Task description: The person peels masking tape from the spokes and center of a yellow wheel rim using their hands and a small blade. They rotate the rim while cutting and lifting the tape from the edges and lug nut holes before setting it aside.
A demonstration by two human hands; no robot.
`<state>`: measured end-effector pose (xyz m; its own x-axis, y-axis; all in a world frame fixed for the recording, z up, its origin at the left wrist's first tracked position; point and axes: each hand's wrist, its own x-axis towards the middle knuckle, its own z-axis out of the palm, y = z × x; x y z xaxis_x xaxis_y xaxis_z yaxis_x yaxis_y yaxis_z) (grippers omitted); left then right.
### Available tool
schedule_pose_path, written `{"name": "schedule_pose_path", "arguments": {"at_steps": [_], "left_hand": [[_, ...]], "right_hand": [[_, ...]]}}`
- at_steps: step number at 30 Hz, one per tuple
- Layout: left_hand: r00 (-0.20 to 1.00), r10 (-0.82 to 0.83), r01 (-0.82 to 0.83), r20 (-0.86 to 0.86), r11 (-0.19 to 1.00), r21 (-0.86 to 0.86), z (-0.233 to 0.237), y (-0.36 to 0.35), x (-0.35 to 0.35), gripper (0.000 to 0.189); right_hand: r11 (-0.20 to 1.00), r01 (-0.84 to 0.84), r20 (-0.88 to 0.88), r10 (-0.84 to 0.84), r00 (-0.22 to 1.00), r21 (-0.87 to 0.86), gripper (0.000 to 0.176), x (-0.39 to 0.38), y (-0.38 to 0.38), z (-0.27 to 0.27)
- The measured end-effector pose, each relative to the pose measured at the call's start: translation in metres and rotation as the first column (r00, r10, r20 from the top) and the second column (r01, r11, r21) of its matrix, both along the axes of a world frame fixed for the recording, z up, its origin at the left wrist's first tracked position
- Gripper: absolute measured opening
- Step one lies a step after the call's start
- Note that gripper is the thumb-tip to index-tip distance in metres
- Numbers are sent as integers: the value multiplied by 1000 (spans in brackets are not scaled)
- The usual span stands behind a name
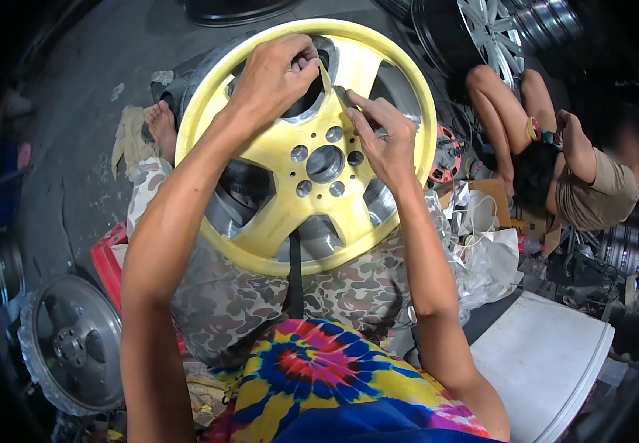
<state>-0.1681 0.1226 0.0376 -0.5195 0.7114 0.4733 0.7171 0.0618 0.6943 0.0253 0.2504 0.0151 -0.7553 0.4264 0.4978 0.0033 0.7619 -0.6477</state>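
A yellow-coated wheel rim [271, 229] with broad spokes and bare grey metal in its openings rests on my camouflage-clad lap. My left hand [279, 77] is over its upper part, thumb and forefinger closed on a thin yellowish strip [325, 77] that stands along the edge of an upper spoke. To the right of it, my right hand [386, 133] holds a small dark flat piece [342, 97] between thumb and fingers, against the same spoke. I cannot tell what kind of tool this piece is. A black strap [296, 277] hangs below the rim.
Another person [589, 177] sits at the right, near a wheel [493, 29]. A grey wheel [72, 343] stands at the lower left beside a red object [108, 266]. Plastic bags [485, 266] and a white panel [544, 354] lie at my right.
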Motion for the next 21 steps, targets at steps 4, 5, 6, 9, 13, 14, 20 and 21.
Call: {"name": "schedule_pose_path", "arguments": {"at_steps": [4, 5, 6, 9, 13, 14, 20, 21], "left_hand": [[1000, -8, 8, 4, 1000, 30, -1, -2, 3, 18], [999, -13, 15, -30, 998, 61, -2, -2, 3, 18], [999, -13, 15, -30, 998, 62, -1, -3, 3, 18], [1000, -5, 4, 8, 999, 54, 3, -5, 3, 18], [1000, 25, -25, -5, 1000, -10, 10, -14, -7, 18], [999, 41, -43, -30, 997, -57, 10, -17, -10, 19], [999, 30, -34, -21, 984, -174, 21, -30, -9, 24], [999, 32, -31, 0, 978, -205, 22, -32, -10, 26]], "right_hand": [[1000, 20, 2, -20, 1000, -15, 27, 1, -6, -10], [999, 26, -36, -28, 999, -44, 27, -1, -7, -15], [999, 26, -36, -28, 999, -43, 27, -4, -9, -20], [991, -49, -49, 44, 998, -122, 27, -14, -21, -30], [991, -17, -35, 13, 999, -135, 27, -11, -21, -22], [987, -14, -74, 2, 997, -157, 27, -6, -16, -18], [999, -4, -20, 3, 1000, -48, 26, 0, 11, 3], [1000, -23, 10, 23, 1000, -2, 26, -3, 11, 3]]}}
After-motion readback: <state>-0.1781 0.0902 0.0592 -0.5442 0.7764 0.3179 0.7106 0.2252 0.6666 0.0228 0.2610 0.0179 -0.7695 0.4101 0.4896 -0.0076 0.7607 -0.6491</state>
